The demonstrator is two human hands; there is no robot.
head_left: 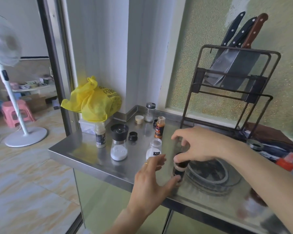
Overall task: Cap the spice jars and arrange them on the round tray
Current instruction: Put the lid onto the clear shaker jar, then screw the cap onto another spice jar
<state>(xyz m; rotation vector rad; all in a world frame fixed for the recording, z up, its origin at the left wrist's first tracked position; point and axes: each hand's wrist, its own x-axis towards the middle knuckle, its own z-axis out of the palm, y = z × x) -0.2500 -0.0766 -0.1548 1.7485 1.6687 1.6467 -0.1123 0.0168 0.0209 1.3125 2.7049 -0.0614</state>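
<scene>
Right hand (195,146) pinches the cap of a dark glass spice jar (178,171) near the steel tabletop (91,149) front edge. Left hand (152,179), fingers spread, thumb touching the jar's base. Round dark tray (208,176) just right of the jar.

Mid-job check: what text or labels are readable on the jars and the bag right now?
None can be quoted with confidence.
Yellow plastic bag: dark printed characters, too blurred to read.
Orange spice bottle: colourful label, illegible.
Tall jar with dark label: small pale print, too small.
White-powder jar: dark badge label, unreadable.
Dark jar between the hands: blurred.
</scene>
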